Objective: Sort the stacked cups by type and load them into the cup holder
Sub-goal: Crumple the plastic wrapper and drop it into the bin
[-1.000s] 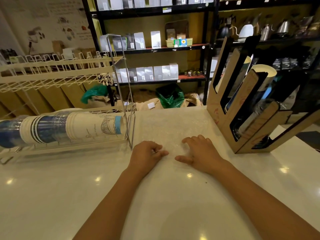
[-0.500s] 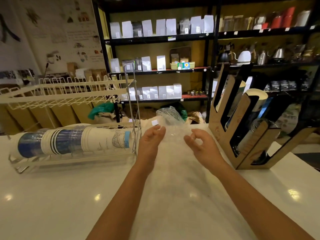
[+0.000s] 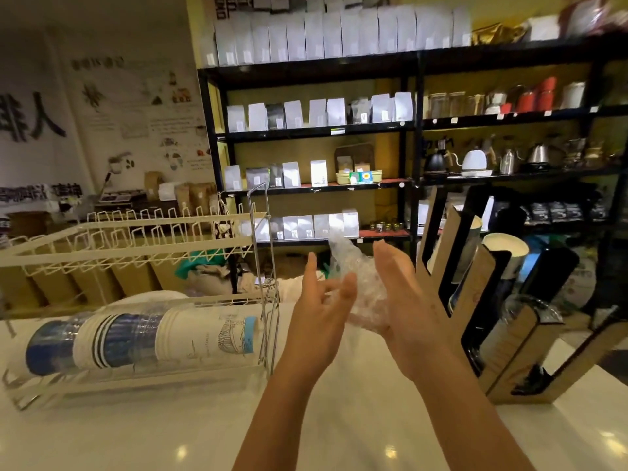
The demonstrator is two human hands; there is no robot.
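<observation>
A mixed stack of cups (image 3: 142,341), white paper ones and clear blue-tinted ones, lies on its side in the lower tier of a white wire rack (image 3: 136,232) at the left. The wooden cup holder (image 3: 452,277) stands at the right with cups (image 3: 504,248) in its slanted slots. Above the counter, a crumpled clear plastic bag (image 3: 360,283) is pressed between my left hand (image 3: 323,307) and my right hand (image 3: 404,297). Both palms face each other with fingers partly spread around the bag.
The white glossy counter (image 3: 170,436) runs under everything. Behind it stand black shelves (image 3: 407,127) with white pouches, jars and kettles. Brown paper bags and a green bag sit on the floor behind the rack.
Both hands lifted the clear plastic bag off the counter and bunched it up between them. The view tilted upward.
</observation>
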